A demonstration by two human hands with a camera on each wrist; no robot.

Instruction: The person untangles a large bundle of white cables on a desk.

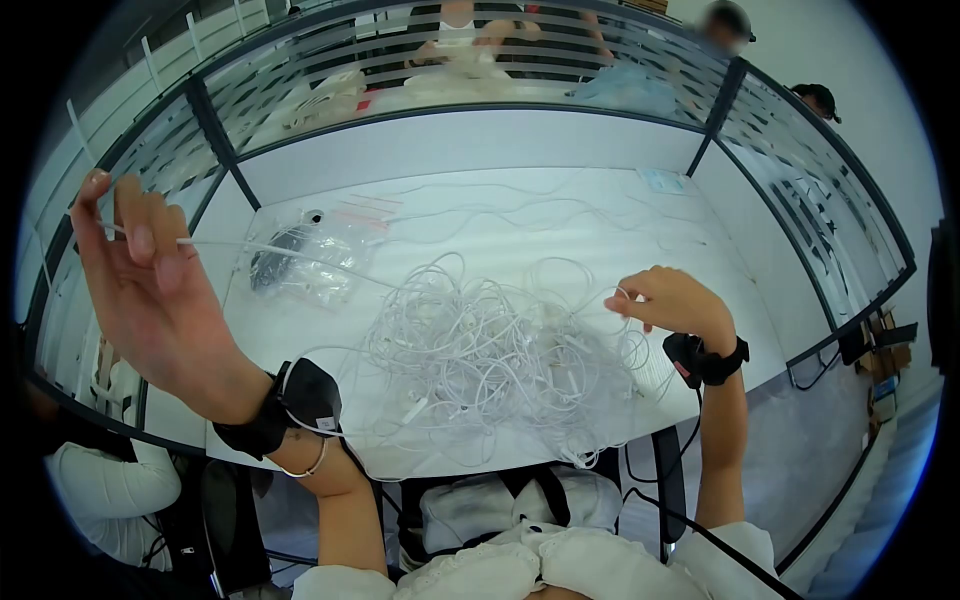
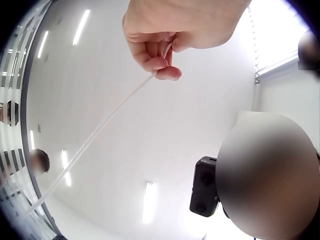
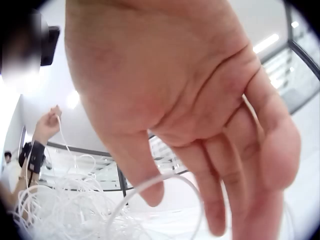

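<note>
Raised at the far left in the head view, my left hand grips a white cable between curled fingers. That cable runs taut down to a big tangled heap of white cables on the table. The left wrist view shows the cable slanting down from the pinching fingertips. My right hand hovers by the heap's right edge, fingers loosely bent. In the right wrist view a cable loop crosses the thumb tip and passes beside the parted fingers of the right hand.
Clear plastic bags with something dark inside lie at the table's left. Thin white cables stretch across the back of the white table. A low partition encloses it, with people beyond.
</note>
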